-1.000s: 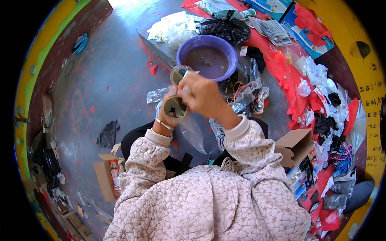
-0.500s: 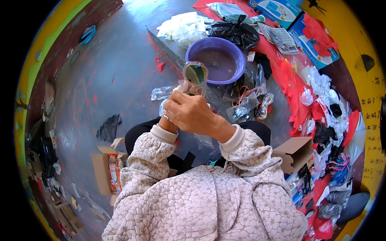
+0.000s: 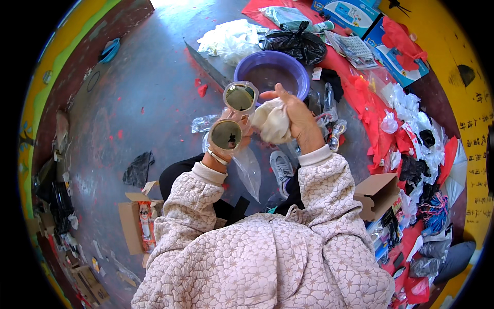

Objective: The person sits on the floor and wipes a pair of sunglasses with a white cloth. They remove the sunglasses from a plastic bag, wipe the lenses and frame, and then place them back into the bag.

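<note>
My left hand grips a pair of sunglasses with pale clear frames and large mirrored lenses, one lens above the other. The lenses hide part of its fingers. In my right hand is a bunched cream-white cloth, held just right of the sunglasses with the index finger pointing left. A clear plastic bag hangs down below the left hand. Behind both hands stands a purple basin with murky water in it.
Beyond the basin lie a black plastic bag and white plastic bags. An open cardboard box sits at left and another cardboard box at right. Red cloth with packaging runs along the right. My shoe is below the right hand.
My hands were together over the sunglasses; now the right hand has drawn away to the right with the cloth. Both lenses now show, turned upward, and the clear bag hangs in view.
</note>
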{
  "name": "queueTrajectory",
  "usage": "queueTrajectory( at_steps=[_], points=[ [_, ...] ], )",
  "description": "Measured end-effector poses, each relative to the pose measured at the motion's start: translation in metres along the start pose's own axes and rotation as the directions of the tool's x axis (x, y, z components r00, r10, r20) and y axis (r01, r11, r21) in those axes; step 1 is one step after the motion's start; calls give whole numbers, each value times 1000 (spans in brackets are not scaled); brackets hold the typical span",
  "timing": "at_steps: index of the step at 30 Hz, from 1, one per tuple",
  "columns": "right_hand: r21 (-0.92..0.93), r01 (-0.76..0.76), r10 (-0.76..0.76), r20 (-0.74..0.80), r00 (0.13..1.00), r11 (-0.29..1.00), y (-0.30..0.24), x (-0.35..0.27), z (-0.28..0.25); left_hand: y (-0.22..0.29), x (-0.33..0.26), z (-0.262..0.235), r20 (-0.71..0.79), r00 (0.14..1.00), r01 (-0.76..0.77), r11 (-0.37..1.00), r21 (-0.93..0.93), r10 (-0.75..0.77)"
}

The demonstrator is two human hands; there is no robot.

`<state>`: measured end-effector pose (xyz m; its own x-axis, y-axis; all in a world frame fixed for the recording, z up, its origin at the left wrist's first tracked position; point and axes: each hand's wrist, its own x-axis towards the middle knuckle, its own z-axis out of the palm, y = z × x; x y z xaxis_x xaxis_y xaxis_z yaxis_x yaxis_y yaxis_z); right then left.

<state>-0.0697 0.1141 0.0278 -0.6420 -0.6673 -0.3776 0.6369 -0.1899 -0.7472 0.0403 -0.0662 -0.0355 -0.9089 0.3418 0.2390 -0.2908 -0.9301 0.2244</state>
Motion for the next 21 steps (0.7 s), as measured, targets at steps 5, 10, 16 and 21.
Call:
queueTrajectory(
  at_steps=[5,10,16,21],
  points=[
    [93,28,-43,156,987,995,11,-3,12,-16,-1,10,-37,978,-88,569,818,204],
    [108,62,-79,160,984,992,8,-5,14,-18,0,29,-172,961,-19,668,744,218],
    [152,184,-194,54,980,971,-2,-10,13,2,7,35,-654,754,334,895,297,-65],
    [59,216,-211,-85,974,975,-13,-8,-1,25,10,19,-589,601,328,505,798,540]
  ],
)
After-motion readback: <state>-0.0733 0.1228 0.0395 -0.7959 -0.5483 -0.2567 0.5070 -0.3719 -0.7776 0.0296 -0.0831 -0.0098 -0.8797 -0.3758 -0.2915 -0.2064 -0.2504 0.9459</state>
